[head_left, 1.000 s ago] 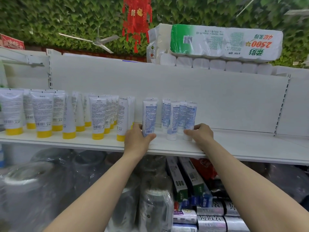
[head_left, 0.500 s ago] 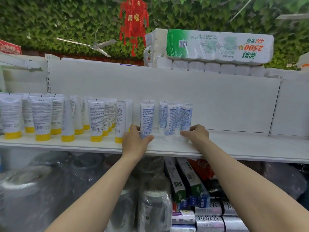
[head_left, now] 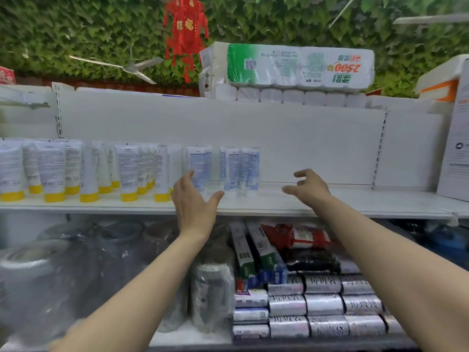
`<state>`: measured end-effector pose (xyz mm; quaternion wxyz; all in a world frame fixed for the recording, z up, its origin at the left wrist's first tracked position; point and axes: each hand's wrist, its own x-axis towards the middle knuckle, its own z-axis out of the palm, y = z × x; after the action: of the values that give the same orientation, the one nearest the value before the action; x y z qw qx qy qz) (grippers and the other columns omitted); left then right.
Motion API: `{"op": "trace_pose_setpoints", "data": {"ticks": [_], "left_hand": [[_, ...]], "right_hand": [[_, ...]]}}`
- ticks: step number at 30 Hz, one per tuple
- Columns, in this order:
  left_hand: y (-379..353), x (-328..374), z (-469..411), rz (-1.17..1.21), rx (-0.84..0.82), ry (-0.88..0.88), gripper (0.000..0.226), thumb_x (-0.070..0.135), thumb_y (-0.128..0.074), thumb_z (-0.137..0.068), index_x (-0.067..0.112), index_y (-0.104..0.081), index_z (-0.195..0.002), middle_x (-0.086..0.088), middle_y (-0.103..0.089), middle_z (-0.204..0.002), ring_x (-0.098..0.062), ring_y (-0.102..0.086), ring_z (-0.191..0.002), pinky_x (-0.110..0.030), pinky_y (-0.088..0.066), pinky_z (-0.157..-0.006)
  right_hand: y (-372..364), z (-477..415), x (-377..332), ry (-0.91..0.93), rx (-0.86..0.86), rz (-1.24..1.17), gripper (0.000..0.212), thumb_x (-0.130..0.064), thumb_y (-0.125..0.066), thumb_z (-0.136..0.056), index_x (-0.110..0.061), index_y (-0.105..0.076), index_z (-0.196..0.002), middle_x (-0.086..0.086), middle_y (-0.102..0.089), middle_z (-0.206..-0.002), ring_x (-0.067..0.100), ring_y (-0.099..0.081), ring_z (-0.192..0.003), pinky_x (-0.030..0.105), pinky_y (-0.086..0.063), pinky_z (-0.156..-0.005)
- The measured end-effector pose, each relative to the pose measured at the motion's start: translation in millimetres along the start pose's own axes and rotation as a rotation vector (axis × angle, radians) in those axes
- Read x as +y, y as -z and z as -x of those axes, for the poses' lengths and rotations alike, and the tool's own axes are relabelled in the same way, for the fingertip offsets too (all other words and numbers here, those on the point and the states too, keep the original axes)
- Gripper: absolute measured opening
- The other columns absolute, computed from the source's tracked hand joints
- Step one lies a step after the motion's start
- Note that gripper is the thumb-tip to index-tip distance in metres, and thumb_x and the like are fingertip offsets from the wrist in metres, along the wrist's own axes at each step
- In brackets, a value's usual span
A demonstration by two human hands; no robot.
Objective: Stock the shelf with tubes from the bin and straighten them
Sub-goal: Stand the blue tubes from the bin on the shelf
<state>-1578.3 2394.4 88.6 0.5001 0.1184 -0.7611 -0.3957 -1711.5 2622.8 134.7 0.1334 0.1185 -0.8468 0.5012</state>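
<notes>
- Tubes with blue print [head_left: 229, 171] stand cap-down on the white shelf [head_left: 330, 201]. There is a single tube [head_left: 199, 165] and, across a small gap to its right, a tight cluster of tubes [head_left: 247, 168].
- Left hand [head_left: 195, 204] is raised in front of the single tube, fingers straight and spread, thumb out to the right. Its grip is wide open and holds nothing. Blur hides whether the fingertips touch the tube.
- Right hand [head_left: 308, 189] hovers over the bare shelf to the right of the cluster, apart from it. Its fingers are loosely curled, and its grip is slack and empty.
- Left of the single tube, yellow-capped tubes [head_left: 88, 171] stand in rows along the shelf, also cap-down.
- A pack of toilet rolls [head_left: 299, 69] lies on top of the shelving.
- A red hanging ornament [head_left: 186, 29] and a fan [head_left: 132, 68] show against a wall of green leaves [head_left: 50, 34].
- A white box [head_left: 455, 148] stands at the shelf's right end.
- Below the shelf are plastic-wrapped goods [head_left: 63, 275] at left, long boxes [head_left: 253, 252] in the middle and stacked silver packs [head_left: 324, 303] at right.
</notes>
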Motion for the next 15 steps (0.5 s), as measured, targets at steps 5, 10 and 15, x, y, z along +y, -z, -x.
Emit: {"op": "trace_pose_setpoints", "data": {"ticks": [5, 10, 15], "left_hand": [[-48, 78, 53, 0.048, -0.119, -0.035, 0.072, 0.036, -0.074, -0.082, 0.021, -0.036, -0.141, -0.003, -0.034, -0.143, -0.022, -0.03, -0.136, -0.036, -0.029, -0.11], [-128, 153, 132, 0.084, -0.281, -0.01, 0.067, 0.032, -0.076, -0.08, 0.022, -0.042, -0.136, -0.007, -0.035, -0.14, -0.025, -0.035, -0.132, -0.034, -0.032, -0.108], [-210, 208, 222, 0.1, -0.438, 0.022, 0.064, 0.03, -0.078, -0.079, 0.022, -0.047, -0.133, -0.011, -0.041, -0.134, -0.028, -0.041, -0.125, -0.032, -0.034, -0.104]], "right_hand": [[101, 35, 38, 0.087, 0.016, 0.173, 0.063, -0.03, -0.079, -0.08, -0.026, -0.047, -0.135, 0.01, -0.051, -0.137, 0.02, -0.053, -0.099, 0.03, -0.042, -0.084], [212, 67, 103, 0.115, 0.027, 0.38, 0.06, -0.028, -0.077, -0.08, -0.027, -0.048, -0.133, 0.011, -0.053, -0.134, 0.025, -0.053, -0.112, 0.029, -0.042, -0.082], [303, 98, 184, 0.056, 0.028, 0.551, 0.063, -0.028, -0.08, -0.074, -0.025, -0.053, -0.131, 0.007, -0.06, -0.127, 0.025, -0.058, -0.112, 0.03, -0.046, -0.09]]}}
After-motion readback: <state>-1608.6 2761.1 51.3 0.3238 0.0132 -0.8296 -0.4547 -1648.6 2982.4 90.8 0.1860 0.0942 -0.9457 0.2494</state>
